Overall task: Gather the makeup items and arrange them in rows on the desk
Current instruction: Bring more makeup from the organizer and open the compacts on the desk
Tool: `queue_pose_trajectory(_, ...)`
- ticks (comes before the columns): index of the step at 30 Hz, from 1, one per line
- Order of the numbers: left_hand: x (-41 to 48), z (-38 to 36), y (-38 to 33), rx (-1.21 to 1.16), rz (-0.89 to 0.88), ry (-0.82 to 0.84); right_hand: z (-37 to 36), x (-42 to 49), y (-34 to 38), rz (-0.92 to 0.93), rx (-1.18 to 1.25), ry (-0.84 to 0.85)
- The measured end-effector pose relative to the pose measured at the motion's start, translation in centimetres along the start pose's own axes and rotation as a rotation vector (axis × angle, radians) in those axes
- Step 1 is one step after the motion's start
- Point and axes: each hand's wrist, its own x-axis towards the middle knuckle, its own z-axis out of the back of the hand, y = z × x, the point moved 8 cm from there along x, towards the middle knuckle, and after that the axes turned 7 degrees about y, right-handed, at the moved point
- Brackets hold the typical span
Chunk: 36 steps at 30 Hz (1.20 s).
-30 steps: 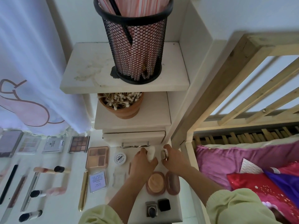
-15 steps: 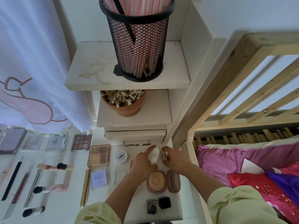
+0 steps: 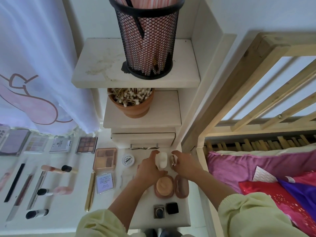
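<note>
both hands hold small pieces at the right end of the worktop

head view. the left hand (image 3: pixel 150 169) has its grip curled round a small white piece (image 3: pixel 162 159), with fingers and thumb wrapped about it. just beside it, the right hand (image 3: pixel 187 164) pinches a small round metal-rimmed piece (image 3: pixel 173 161) in a tight grip; what that piece is cannot be told. the two pieces are close together over the white worktop (image 3: pixel 65 218), just in front of a drawer (image 3: pixel 143 140). whether they touch the surface cannot be told.

on the near side of the hands lies an open compact (image 3: pixel 164 185) of beige powder, with its lid (image 3: pixel 182 185) flat beside it. nearer still, a small square bottle (image 3: pixel 159 211) and a black cap (image 3: pixel 172 208) stand side by side. left of the hands are a white round jar (image 3: pixel 128 160), a pink palette (image 3: pixel 106 159), a gold tube (image 3: pixel 90 190) and a clear labelled case (image 3: pixel 104 183). further left, a brown palette (image 3: pixel 86 144) ends a back row of flat palettes, with a black pencil (image 3: pixel 14 182) and lip tubes in front.

above the drawer a clay pot (image 3: pixel 130 108) of cotton swabs sits on a shelf, and a black mesh cup (image 3: pixel 147 36) on the shelf above. a bed (image 3: pixel 256 161) with pink bedding lies to the right.
</note>
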Motion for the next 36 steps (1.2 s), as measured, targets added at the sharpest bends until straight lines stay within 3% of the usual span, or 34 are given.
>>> queue_pose_trajectory(5,-2.4,1.9,0.5,-0.035,0.026,-0.016,1.4,-1.4,0.1,0.012,0.048,-0.054)
queue_pose_trajectory(13,-8.7,6.1,4.1,-0.262,0.096,-0.407,4.1,-6.5,4.3,0.197,0.214,-0.257)
queue_pose_trajectory(18,-12.5,4.4,7.2,-0.235,0.169,-0.457,2.1,-7.4,10.1,0.385,0.180,-0.115)
queue_pose_trajectory(23,-13.9,1.7,10.2,-0.086,0.219,-0.420,-2.3,-6.0,12.9,0.405,0.008,0.042)
queue_pose_trajectory(31,-12.9,2.7,12.3,0.121,0.117,-0.218,-6.4,-3.0,14.1,0.191,-0.396,0.232)
queue_pose_trajectory(36,-11.8,2.3,12.3,0.273,0.084,-0.057,-8.9,-2.5,14.0,0.122,-0.528,0.218)
